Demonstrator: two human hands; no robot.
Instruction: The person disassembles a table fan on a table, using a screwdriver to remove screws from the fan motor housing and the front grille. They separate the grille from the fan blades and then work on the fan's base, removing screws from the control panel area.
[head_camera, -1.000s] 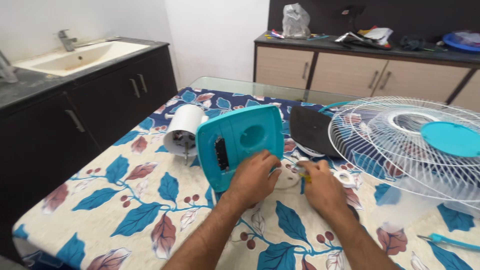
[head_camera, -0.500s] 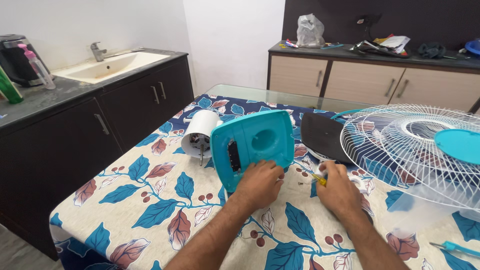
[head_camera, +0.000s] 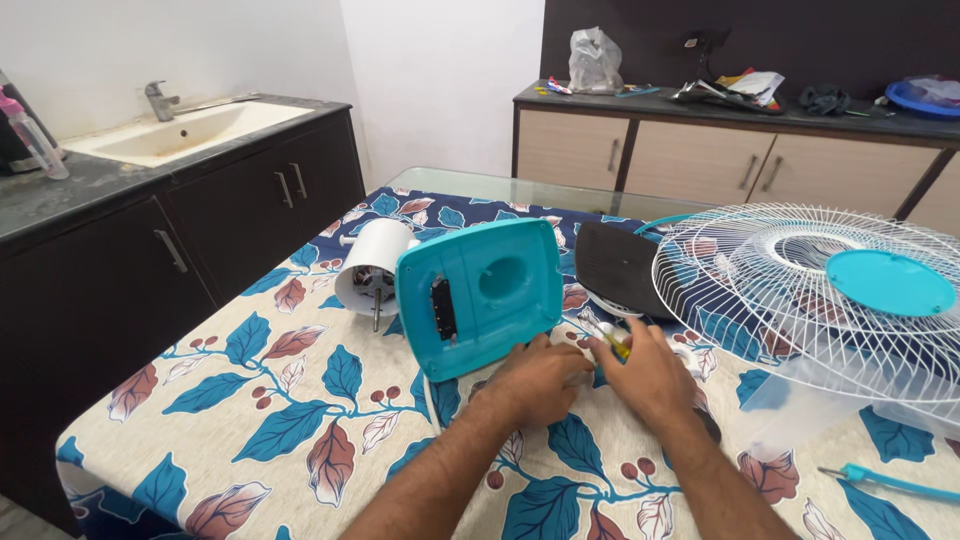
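Beside the turquoise housing (head_camera: 480, 296), both hands (head_camera: 540, 380) working

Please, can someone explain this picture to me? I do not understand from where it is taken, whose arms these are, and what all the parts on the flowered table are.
The camera sits on a person's head and looks down, so the two bare arms coming in from the bottom are that person's own. There is no machine here, only hands. The left hand rests at the lower edge of a turquoise fan housing, which stands tilted on the tablecloth. The right hand holds a small tool with a yellow-green handle; its tip is hidden. Behind the housing lies a white motor. To the right are a black cover and a white wire fan guard with a turquoise centre cap. A counter with a sink stands on the left.
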